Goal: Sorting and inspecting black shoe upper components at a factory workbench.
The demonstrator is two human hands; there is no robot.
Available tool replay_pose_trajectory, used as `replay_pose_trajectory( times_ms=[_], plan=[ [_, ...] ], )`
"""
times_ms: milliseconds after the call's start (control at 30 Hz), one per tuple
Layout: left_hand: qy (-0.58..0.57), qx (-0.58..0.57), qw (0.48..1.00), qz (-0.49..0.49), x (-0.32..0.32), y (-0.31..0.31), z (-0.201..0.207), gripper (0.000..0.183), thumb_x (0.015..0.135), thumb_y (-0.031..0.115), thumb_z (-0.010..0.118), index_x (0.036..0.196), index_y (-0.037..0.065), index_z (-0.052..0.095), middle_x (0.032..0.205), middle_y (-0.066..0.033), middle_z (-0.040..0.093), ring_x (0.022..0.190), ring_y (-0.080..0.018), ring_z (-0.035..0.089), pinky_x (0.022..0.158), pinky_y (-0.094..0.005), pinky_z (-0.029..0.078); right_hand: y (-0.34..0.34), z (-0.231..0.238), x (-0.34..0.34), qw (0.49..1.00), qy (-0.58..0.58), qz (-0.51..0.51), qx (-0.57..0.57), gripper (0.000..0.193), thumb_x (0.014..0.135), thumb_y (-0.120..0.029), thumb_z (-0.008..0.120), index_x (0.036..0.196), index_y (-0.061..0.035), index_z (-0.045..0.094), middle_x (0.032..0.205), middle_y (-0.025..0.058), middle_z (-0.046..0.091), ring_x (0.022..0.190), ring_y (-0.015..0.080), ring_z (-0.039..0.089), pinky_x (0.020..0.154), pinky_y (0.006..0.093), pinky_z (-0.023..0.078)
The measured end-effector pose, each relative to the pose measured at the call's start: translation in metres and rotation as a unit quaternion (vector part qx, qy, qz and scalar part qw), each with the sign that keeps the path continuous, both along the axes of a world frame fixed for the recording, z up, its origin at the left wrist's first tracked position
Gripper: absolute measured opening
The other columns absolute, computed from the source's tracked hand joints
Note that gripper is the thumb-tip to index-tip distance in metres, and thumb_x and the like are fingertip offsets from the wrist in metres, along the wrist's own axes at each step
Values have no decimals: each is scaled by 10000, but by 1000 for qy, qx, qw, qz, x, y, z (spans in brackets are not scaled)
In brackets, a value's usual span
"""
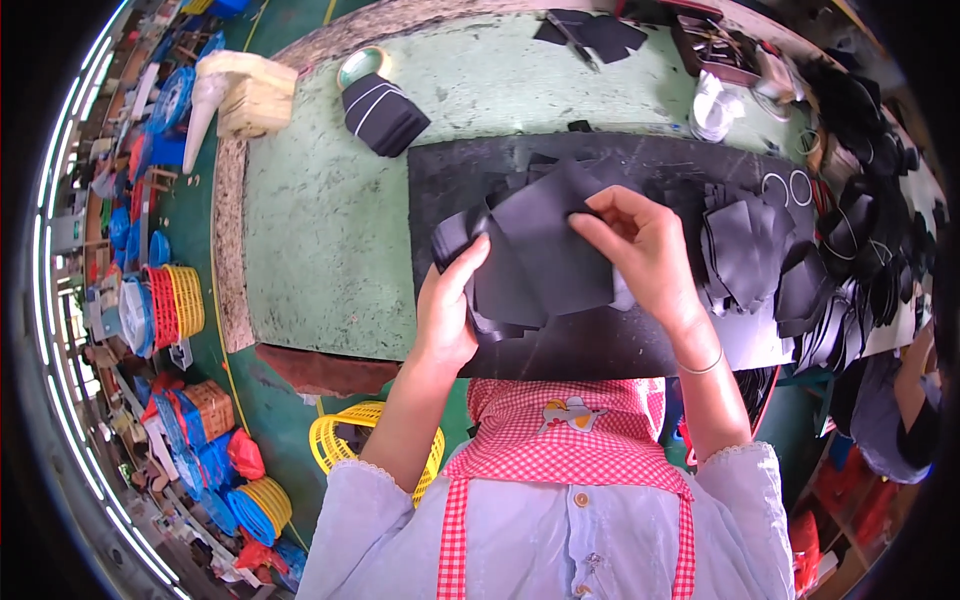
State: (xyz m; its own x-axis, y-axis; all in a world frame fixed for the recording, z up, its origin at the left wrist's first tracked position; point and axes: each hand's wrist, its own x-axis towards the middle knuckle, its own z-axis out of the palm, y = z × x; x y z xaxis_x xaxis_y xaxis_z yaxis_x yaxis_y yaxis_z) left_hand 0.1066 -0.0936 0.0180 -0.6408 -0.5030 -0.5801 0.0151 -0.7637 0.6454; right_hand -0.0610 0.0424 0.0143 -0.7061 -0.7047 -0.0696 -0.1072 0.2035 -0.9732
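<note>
My left hand [452, 300] is closed round the left side of a small stack of black flat pieces [462, 240], its thumb pressed on top. My right hand [640, 245] pinches between thumb and fingertips at a broad black sheet-like piece [550, 230] that lies across the stack. Whether these pieces are leather or fabric I cannot tell. Both hands are above a black mat [440, 170] on the workbench. More black pieces show behind and beneath the ones I hold.
Loose black pieces [745, 240] lie right of my hands, with two white rings [787, 188] beyond. On the green bench top [320, 220] are a tied black bundle [385, 115], a tape roll [363, 66] and a wooden block [257, 105]. A yellow basket [335, 425] stands below.
</note>
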Motion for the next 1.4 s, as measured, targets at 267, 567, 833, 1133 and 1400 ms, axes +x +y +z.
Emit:
replay_pose_trajectory(
  times_ms=[267,567,833,1133,1400],
  plan=[
    [26,-47,999,-10,3,-9,-1,374,931,153,642,1270,16,561,1174,-86,638,1028,-181,642,882,-338,525,-21,19,17,989,104,60,81,317,772,-275,820,843,-28,634,722,72,611,608,189,572,587,323,466],
    [110,-23,992,-49,9,-29,-1,414,998,183,492,1351,-30,452,1353,-170,565,1114,-326,634,792,-437,579,-15,2,-12,951,299,-3,81,172,854,-126,727,834,17,634,600,90,531,541,98,468,528,273,406],
    [104,-51,993,-22,1,-25,0,411,977,132,540,1349,-29,470,1309,-185,591,1089,-324,645,824,-408,570,-20,7,-7,902,423,-45,72,217,798,-198,793,901,-33,695,731,51,621,652,137,571,620,284,458],
    [62,-63,996,2,-9,-16,5,327,942,144,645,1228,-3,587,1122,-91,660,972,-173,659,828,-314,538,-11,14,4,990,35,84,111,193,854,-137,748,822,17,637,606,56,492,543,82,376,502,271,348],
    [41,-144,988,35,-12,-27,7,357,918,114,674,1247,14,576,1103,-83,665,951,-164,656,834,-304,531,-30,27,12,935,350,-54,32,290,800,-242,784,758,-8,619,668,89,596,541,232,553,544,350,430]
  ],
)
